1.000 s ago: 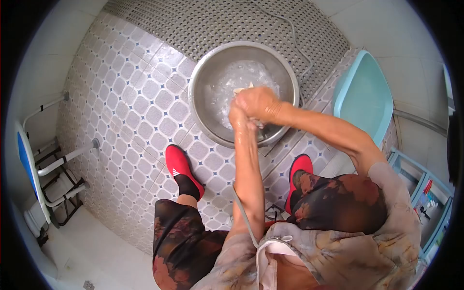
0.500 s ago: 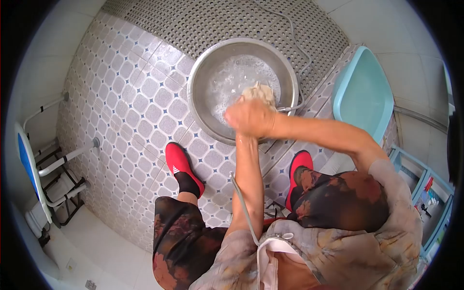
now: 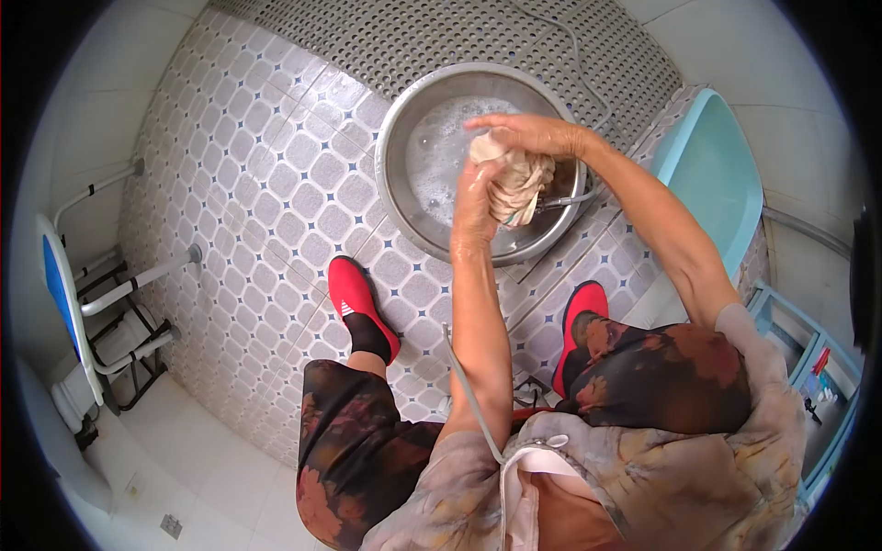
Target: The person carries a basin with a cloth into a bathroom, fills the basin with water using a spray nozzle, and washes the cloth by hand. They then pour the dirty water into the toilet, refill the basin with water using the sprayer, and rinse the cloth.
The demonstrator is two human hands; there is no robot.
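A: Where is the cloth (image 3: 522, 184)?

B: Just right of upper centre in the frame, bunched into pale folds over the right half of a metal basin (image 3: 386, 174). Foamy water (image 3: 434, 165) shows in the basin's left half.

A: What about the left hand (image 3: 476, 195)?

B: It is closed on the lower-left side of the bundle, with its thumb over the folds.

A: And the right hand (image 3: 544, 137)?

B: It lies along the top of the cloth, touching it, with a finger stretched toward the left of the frame. Whether it grips — I cannot tell, as part of it is hidden.

A: Anything close by?

B: A grey hose (image 3: 602, 108) curves down from the top of the frame, and its metal end sits inside the basin's right rim, just beside the cloth.

A: Further out?

B: A turquoise tub (image 3: 712, 188) at upper right, a perforated mat (image 3: 367, 46) across the top, patterned tiles (image 3: 276, 165) at left — and one red shoe (image 3: 354, 286) below the basin, left of centre.
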